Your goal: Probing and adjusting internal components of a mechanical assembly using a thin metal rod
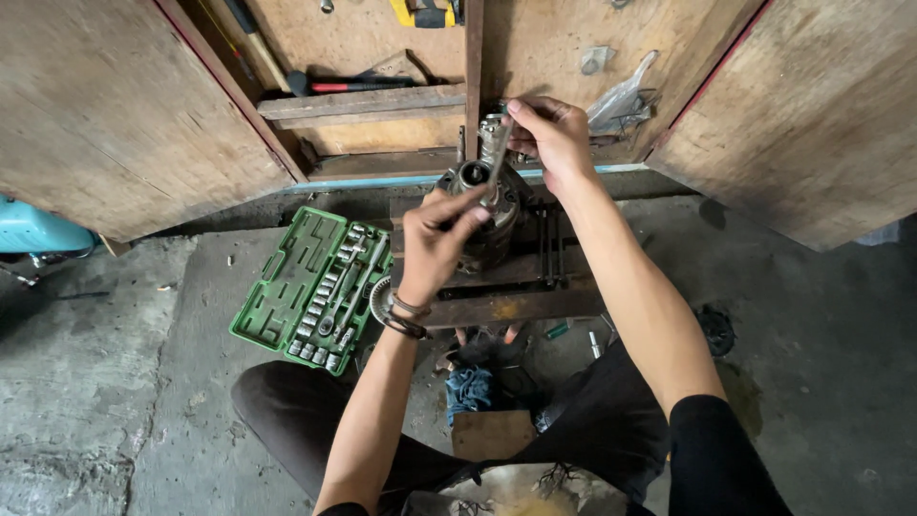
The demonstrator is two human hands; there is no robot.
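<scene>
Both hands meet over a round metal part — a grimy, cylindrical piece of machinery with a bore at its top — that sits on a low, rusty steel bench in front of the seated person. The left hand is closed on the lower end of a slim metal wrench, thumb and fingers pinched round it just above the part's rim. The right hand grips the wrench's upper end, fingers curled tight, so the tool runs nearly upright between the two hands and leans slightly to the right. Its lower end touches the top of the part; exactly how it seats there is hidden by the left thumb.

On the left wrist sit dark bracelets. Just left of the bench, on the concrete floor, a green socket-set case lies open, with rows of sockets and a ratchet handle in its slots. A toothed metal gear shows between the case and the left wrist. Below the bench lie a blue rag and a few small tools.

Behind the work, an open wooden cupboard spreads its doors wide — a red-handled hammer rests on its shelf, and a clear plastic bag hangs on the right.
</scene>
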